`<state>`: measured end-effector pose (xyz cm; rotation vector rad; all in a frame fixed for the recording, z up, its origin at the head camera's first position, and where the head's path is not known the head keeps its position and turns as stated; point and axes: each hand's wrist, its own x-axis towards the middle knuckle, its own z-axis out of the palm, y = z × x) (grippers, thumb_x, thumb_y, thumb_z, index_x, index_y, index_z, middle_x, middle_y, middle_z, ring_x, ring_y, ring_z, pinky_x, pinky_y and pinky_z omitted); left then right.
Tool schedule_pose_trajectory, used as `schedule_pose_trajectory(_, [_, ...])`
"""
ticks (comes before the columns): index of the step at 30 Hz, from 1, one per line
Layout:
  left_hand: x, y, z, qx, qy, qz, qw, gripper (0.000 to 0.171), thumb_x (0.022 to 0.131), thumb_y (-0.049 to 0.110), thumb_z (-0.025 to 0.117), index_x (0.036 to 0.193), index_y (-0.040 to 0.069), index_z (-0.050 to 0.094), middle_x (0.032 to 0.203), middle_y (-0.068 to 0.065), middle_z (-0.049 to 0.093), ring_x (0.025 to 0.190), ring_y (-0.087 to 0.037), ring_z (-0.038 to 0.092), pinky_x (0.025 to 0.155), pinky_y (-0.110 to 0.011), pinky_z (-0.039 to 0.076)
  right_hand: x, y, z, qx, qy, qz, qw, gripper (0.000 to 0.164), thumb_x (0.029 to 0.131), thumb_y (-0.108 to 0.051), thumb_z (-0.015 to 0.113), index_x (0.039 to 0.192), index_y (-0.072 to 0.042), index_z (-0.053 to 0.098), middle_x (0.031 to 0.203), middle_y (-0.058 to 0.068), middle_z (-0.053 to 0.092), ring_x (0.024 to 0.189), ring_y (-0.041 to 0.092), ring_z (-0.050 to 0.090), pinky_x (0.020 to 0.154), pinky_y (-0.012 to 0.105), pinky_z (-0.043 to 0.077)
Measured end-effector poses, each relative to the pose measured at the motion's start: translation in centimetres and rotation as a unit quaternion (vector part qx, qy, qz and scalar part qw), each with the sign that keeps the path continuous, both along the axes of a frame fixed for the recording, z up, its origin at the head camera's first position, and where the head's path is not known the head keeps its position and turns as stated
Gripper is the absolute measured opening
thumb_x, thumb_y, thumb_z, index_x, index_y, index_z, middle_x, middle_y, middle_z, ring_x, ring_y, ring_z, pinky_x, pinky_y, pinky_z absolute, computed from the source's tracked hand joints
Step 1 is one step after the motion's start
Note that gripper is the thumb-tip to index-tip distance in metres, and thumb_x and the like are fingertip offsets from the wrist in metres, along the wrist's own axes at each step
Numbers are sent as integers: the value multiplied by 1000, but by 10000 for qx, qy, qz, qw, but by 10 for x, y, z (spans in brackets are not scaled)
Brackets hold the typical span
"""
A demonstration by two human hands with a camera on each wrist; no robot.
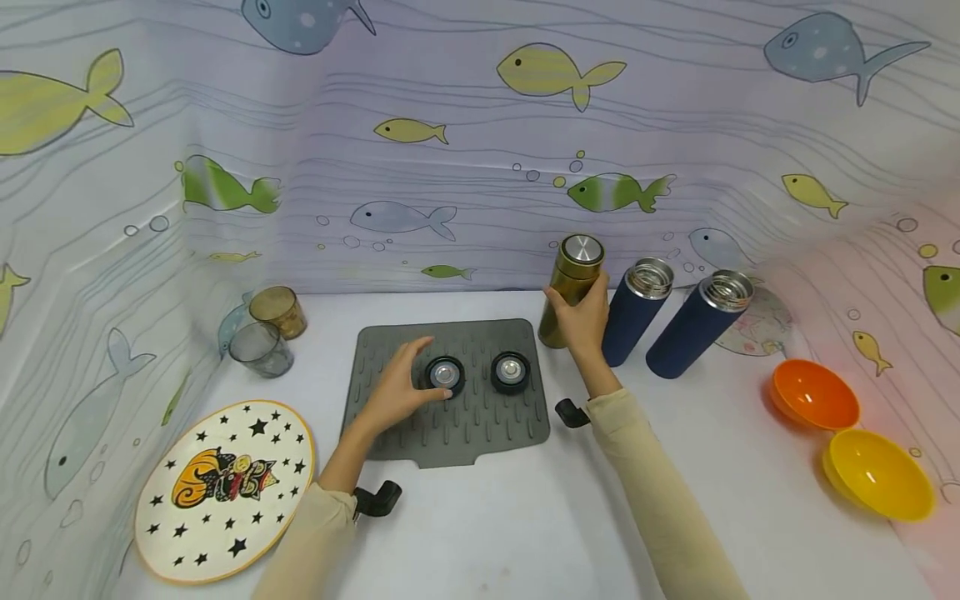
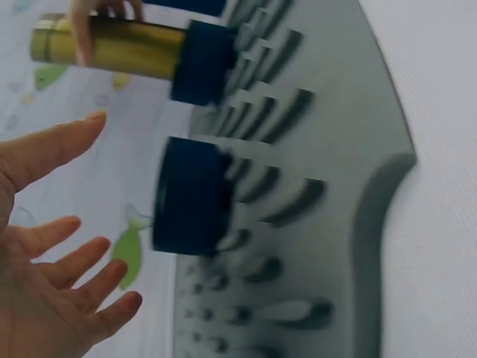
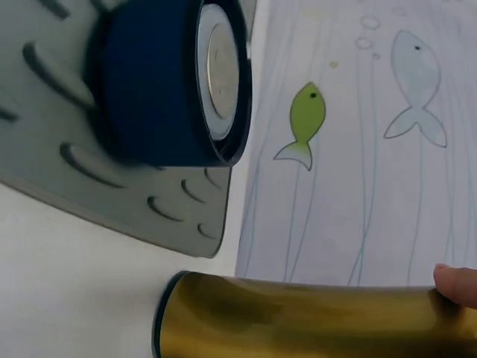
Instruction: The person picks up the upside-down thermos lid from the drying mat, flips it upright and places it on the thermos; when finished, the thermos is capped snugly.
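Right hand (image 1: 583,318) gripping gold flask (image 1: 572,282), cap end up, long axis upright, left hand (image 1: 395,392) unclenched beside dark lid (image 1: 445,375)

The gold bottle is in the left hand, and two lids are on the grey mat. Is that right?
Not quite: the head view shows the gold bottle in the right hand, not the left hand. And yes, two lids are on the grey mat.

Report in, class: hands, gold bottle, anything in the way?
Left hand holding nothing, near left dark cap. Right hand gripping gold bottle beside grey mat. Navy bottles close by; no blockage seen.
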<state>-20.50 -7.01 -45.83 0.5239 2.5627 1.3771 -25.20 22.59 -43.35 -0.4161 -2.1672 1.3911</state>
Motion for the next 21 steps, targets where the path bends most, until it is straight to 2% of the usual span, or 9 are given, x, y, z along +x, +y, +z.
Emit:
schedule_pose_trajectory(6, [-15, 14, -21, -452, -78, -349, 9983, 94, 76, 15, 86, 151, -1, 32, 150, -26, 38, 139, -45, 36, 112, -63, 32, 12, 9, 3, 27, -389, 203, 9990, 87, 83, -27, 81, 149, -6, 27, 142, 21, 48, 133, 37, 47, 112, 51, 37])
schedule_pose_trajectory(10, [-17, 20, -32, -1092, 85, -334, 9934, 90, 75, 16, 87, 147, -5, 38, 146, -26, 44, 136, -43, 41, 111, -59, 35, 37, 4, 9, -173, -901, 423, 9949, 101, 85, -29, 78, 157, -4, 11, 155, 25, 32, 143, 39, 35, 118, 51, 30])
schedule_pose_trajectory(12, [-16, 20, -34, -1219, 194, -293, 9919, 86, 75, 15, 87, 145, -5, 41, 144, -26, 46, 135, -42, 42, 111, -57, 37, 55, -2, 11, -338, -1137, 631, 9909, 103, 87, -28, 76, 158, -2, 6, 158, 27, 24, 146, 41, 29, 119, 52, 27])
schedule_pose_trajectory(14, [-13, 20, -30, -1086, 289, -252, 9933, 81, 75, 12, 86, 142, -5, 44, 142, -25, 49, 134, -42, 45, 110, -57, 38, 73, -9, 13, -516, -1372, 990, 9842, 99, 88, -26, 75, 158, -1, 8, 157, 28, 24, 146, 42, 28, 119, 52, 28])
schedule_pose_trajectory(16, [-8, 19, -21, -867, 415, -259, 9950, 80, 74, 9, 87, 141, -4, 45, 140, -24, 51, 132, -42, 47, 109, -58, 39, 90, -17, 14, -738, -1639, 1489, 9724, 92, 90, -25, 73, 157, -4, 14, 157, 25, 27, 145, 40, 33, 116, 52, 33])
schedule_pose_trajectory(21, [13, 22, 12, -341, 818, -583, 9944, 79, 70, 6, 88, 138, 0, 49, 134, -18, 56, 126, -37, 54, 105, -57, 43, 116, -33, 16, -1251, -2107, 2696, 9313, 73, 93, -24, 69, 153, -8, 30, 151, 22, 40, 136, 36, 48, 109, 56, 41])
